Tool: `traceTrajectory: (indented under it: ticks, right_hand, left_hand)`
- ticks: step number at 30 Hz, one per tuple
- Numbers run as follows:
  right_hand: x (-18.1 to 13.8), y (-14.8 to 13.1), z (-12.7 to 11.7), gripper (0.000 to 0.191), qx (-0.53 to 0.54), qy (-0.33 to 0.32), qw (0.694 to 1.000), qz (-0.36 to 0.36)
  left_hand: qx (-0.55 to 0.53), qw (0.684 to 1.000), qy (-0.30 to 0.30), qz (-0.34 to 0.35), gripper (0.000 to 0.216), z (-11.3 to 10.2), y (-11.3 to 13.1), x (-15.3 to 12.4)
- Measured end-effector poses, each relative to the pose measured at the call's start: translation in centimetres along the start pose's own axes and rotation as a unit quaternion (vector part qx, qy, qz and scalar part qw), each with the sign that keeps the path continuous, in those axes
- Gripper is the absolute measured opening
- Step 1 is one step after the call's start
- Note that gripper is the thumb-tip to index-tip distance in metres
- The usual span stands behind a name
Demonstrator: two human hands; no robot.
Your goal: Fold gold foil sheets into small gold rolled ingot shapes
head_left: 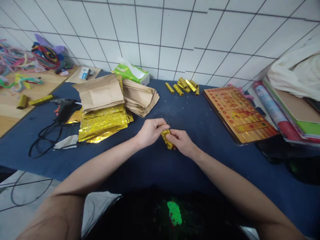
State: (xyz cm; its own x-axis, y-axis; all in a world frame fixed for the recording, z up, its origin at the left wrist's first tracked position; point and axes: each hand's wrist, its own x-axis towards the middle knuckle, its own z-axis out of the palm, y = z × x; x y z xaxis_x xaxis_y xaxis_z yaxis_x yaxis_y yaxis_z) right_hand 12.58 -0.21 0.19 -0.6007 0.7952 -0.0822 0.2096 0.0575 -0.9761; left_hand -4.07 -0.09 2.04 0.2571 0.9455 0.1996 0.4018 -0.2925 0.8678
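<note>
When scanning from the left edge of the desk [195, 113], note two gold tubes [23, 102] by the pale wooden board [10, 111], then the hot glue gun [66, 110] just beside. Next, find gold foil sheets [103, 124] in the left half, under brown kraft paper [100, 95], with a kraft paper stack [143, 101] nearer the back edge.

Toward the middle of the front edge, see the left hand [151, 132] pinching the upper end of a small gold foil piece [165, 135] between thumb and fingers, and the right hand [183, 142] gripping its right side. Impossible to tell whether touching the desk. For good handling, probably best to keep the long edges parallel, press evenly from end to end, and avoid crushing the corners.

Near the back edge, right of the middle, compare the loose cluster of gold tubes [183, 85]. Toward the right edge, leave the red-and-gold printed pack [241, 115] flat, clear of the elbow.
</note>
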Motion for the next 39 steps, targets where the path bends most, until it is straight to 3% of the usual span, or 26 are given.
traceTrajectory:
  ticks: [6, 11, 14, 17, 20, 22, 25, 27, 30, 35, 37, 39]
  right_hand:
    - [0.2, -0.5, 0.2, 0.034, 0.031, -0.042, 0.997, 0.048]
    - [0.2, -0.8, 0.3, 0.034, 0.083, -0.057, 0.992, 0.080]
    - [0.2, -0.8, 0.2, 0.034, 0.082, -0.066, 0.991, 0.078]
    - [0.0, -0.8, 0.2, 0.035, 0.040, -0.066, 0.995, 0.059]
    - [-0.1, -0.8, 0.0, 0.034, -0.088, -0.035, 0.995, 0.021]
    - [-0.1, -0.6, -0.2, 0.033, -0.235, 0.013, 0.972, -0.024]
    - [0.0, -0.2, -0.6, 0.034, -0.463, 0.098, 0.877, -0.086]
    - [0.1, 0.0, -1.0, 0.035, -0.550, 0.128, 0.818, -0.113]
    - [0.3, 0.3, -1.3, 0.032, -0.591, 0.139, 0.784, -0.128]
    - [0.2, 0.4, -1.3, 0.028, -0.593, 0.148, 0.783, -0.119]
    - [0.2, 0.5, -1.3, 0.027, -0.557, 0.155, 0.807, -0.117]
    - [0.3, 0.5, -1.3, 0.031, -0.470, 0.173, 0.859, -0.104]
  left_hand:
    - [-0.020, 0.999, -0.033, -0.003, 0.024, 1.0, 1.0, -0.9]
    - [-0.024, 0.998, 0.065, 0.010, 0.025, 0.1, 0.3, -0.2]
    - [-0.046, 0.995, 0.086, 0.005, 0.027, -0.6, -0.1, 0.3]
    - [-0.065, 0.994, 0.088, -0.009, 0.028, -1.0, -0.2, 0.6]
    - [-0.077, 0.995, 0.056, -0.016, 0.032, -1.3, -0.2, 0.7]
    - [-0.068, 0.997, 0.026, 0.000, 0.035, -1.8, -0.1, 0.8]
    - [-0.028, 1.000, 0.014, -0.001, 0.037, -2.6, 0.3, 1.0]
    - [-0.031, 0.998, 0.007, -0.059, 0.043, -3.1, 0.6, 1.1]
    - [-0.072, 0.983, -0.043, -0.164, 0.050, -3.0, 0.9, 1.0]
    - [-0.126, 0.961, -0.088, -0.230, 0.020, -1.8, 1.1, 0.8]
    - [-0.135, 0.963, -0.078, -0.221, 0.008, -1.7, 1.1, 0.9]
    - [-0.130, 0.971, -0.067, -0.191, 0.008, -2.0, 1.0, 0.9]
